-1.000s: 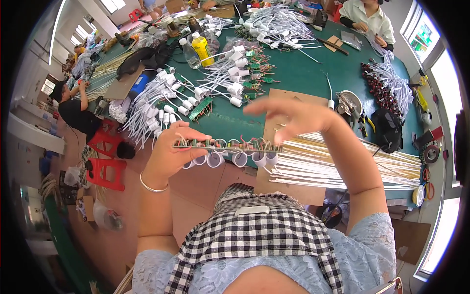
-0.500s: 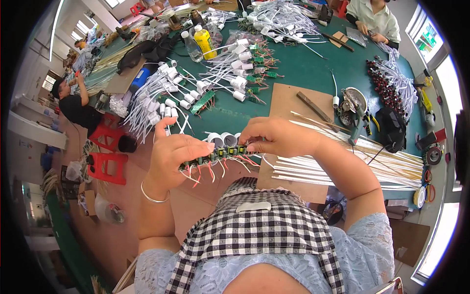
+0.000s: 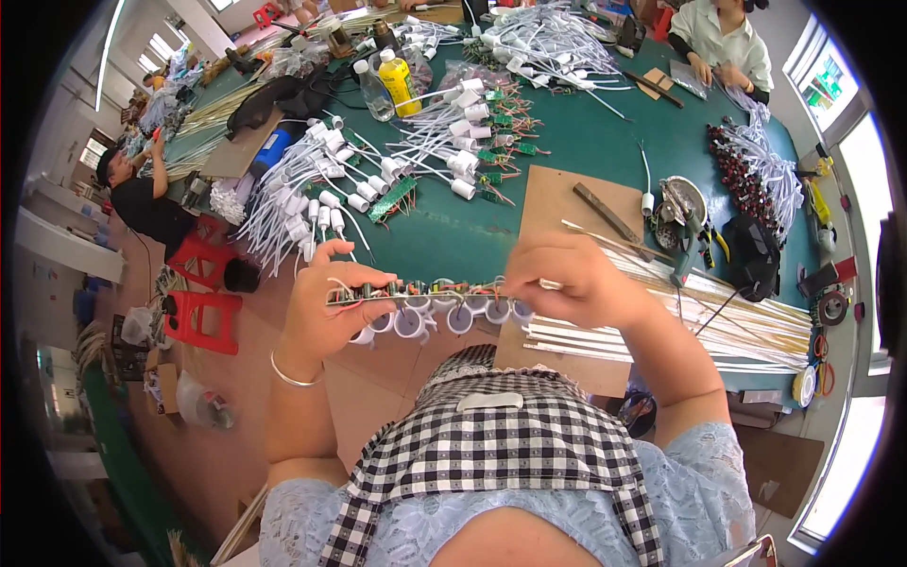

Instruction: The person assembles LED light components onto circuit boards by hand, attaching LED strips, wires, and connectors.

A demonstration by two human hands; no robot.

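A narrow strip of circuit boards (image 3: pixel 444 291) with small components and red and white wires is held level in front of my apron. My left hand (image 3: pixel 326 302) pinches its left end between thumb and fingers. Several round white plastic caps (image 3: pixel 409 323) hang along the strip's near side, their round ends facing me. My right hand (image 3: pixel 567 279) is at the strip's right end with its fingers curled together. What lies between those fingertips is hidden and slightly blurred.
White-capped cables (image 3: pixel 321 180) and green circuit boards (image 3: pixel 389 200) cover the green table (image 3: pixel 453 231) ahead. A yellow bottle (image 3: pixel 399 83) stands beyond. To the right are a cardboard sheet (image 3: pixel 548 203), long white strips (image 3: pixel 605 335) and a glue gun (image 3: pixel 685 265). A co-worker (image 3: pixel 723 47) sits across.
The strip has been turned in my hands, so the white caps now hang toward me instead of lying on its far side. My right hand has shifted slightly right.
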